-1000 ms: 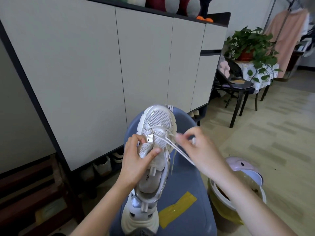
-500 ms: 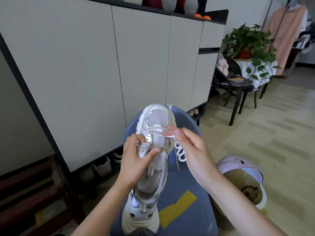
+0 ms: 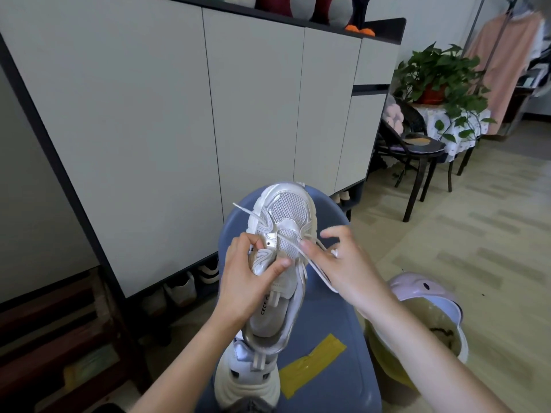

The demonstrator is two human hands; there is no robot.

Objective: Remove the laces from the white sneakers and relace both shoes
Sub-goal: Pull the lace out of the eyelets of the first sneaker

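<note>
Pale cabinet doors are filling the background behind a blue chair. Left hand is gripping the white sneaker by its tongue, toe pointing far. Right hand is pinching the lace just right of the eyelets. Second sneaker is lying near, below the first.

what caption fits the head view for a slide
Left hand grips a white sneaker while right hand pinches its lace.

support: blue chair seat | on it: yellow tape strip, second sneaker's heel at near edge
</note>
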